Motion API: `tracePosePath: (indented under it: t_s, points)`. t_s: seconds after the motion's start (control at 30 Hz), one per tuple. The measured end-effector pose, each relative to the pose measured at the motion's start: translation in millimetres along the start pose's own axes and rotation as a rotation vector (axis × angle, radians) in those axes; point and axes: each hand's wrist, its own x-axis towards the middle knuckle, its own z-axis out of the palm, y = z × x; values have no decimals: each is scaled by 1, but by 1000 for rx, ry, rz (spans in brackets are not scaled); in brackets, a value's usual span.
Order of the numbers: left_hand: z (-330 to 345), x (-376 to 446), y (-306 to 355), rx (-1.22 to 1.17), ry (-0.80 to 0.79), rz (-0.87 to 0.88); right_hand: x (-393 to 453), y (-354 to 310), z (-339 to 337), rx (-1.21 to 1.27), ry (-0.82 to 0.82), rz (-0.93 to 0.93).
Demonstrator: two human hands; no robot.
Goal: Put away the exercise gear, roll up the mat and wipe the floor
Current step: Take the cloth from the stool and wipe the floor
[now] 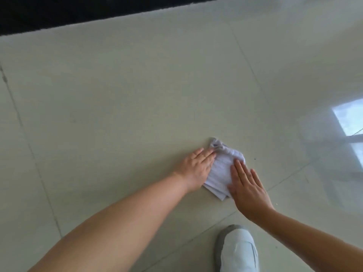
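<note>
A folded white cloth point(221, 169) lies on the pale tiled floor point(127, 114) near the middle of the view. My left hand point(196, 165) rests flat on the cloth's left edge, fingers together and stretched out. My right hand point(248, 185) presses flat on its right side, fingers slightly spread. Neither hand curls around the cloth; both palms press it down onto the tile. No mat or exercise gear is in view.
A black strip point(78, 10) runs along the far top-left edge of the floor. My white shoe point(238, 250) stands at the bottom, just behind the right hand. A bright window reflection point(349, 118) shines on the tiles at the right.
</note>
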Motion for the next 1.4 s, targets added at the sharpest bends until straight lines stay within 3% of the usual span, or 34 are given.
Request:
tracePosePath:
  t_s: [0.1, 0.17, 0.3, 0.37, 0.53, 0.67, 0.83, 0.93, 1.1, 1.23, 1.3, 1.4]
  points:
    - [-2, 47, 36, 39, -96, 63, -18, 34, 13, 43, -91, 189]
    - [-7, 70, 54, -38, -285, 71, -26, 44, 4, 64, -73, 310]
    - [-13, 103, 44, -2, -262, 53, -6, 60, -9, 197, -113, 390]
    - [-26, 106, 14, 34, -233, 29, 22, 59, -29, 207, -62, 354]
    - [-27, 67, -92, 60, -84, -269, 120, 20, -103, 210, 60, 126]
    - [-32, -20, -169, 75, -225, -542, 165, -78, -150, 232, 153, -135]
    - [-15, -124, -169, 108, -117, -742, 142, -163, -144, 269, 175, -325]
    - [-3, -121, -149, 84, -57, -642, 120, -148, -122, 230, 170, -316]
    - [-5, -30, -105, -12, 14, -348, 94, -61, -85, 228, 160, -87]
    - [-23, 60, -62, -65, -139, -238, 73, 17, -66, 217, 96, 144]
    - [-33, 92, -52, -61, -220, -262, 74, 37, -66, 225, 88, 217]
    - [-35, 117, -60, 23, -208, -271, 95, 45, -78, 317, 94, 280]
